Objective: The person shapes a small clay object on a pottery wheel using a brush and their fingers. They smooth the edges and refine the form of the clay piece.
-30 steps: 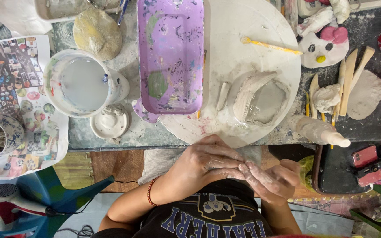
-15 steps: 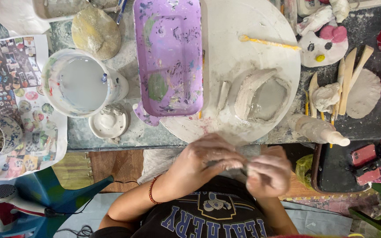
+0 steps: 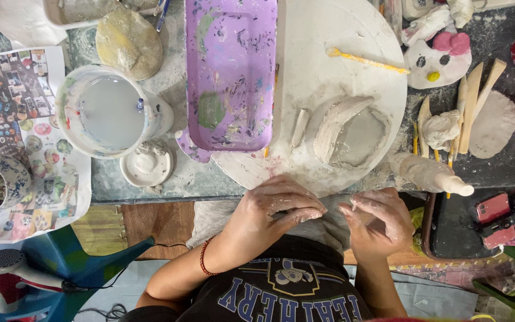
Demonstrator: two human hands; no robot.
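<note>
Clay-smeared hands meet just below the near edge of the round white board (image 3: 353, 36), which lies on a stained grey worktable (image 3: 198, 179). That table is the largest thing in view, crowded from end to end. On the board sits a shallow grey clay form (image 3: 353, 131) with a raised curved wall, well above the hands and untouched by them. Left of the board lies a purple plastic tray (image 3: 230, 71), overlapping its edge, and further left stands a white tub of cloudy water (image 3: 105, 110). Right of the board are wooden modelling sticks (image 3: 472, 101) and a flat clay disc (image 3: 496, 122). Below the table, left of the board, a red-and-white hair dryer (image 3: 7, 277) rests on a blue stool (image 3: 73, 259). The left hand (image 3: 272, 209) lies palm down, its fingers pressed together and stretched toward the right hand (image 3: 377, 223). The right hand's fingertips (image 3: 353, 206) are curled and pinched together; whether a bit of clay sits between them cannot be told.
</note>
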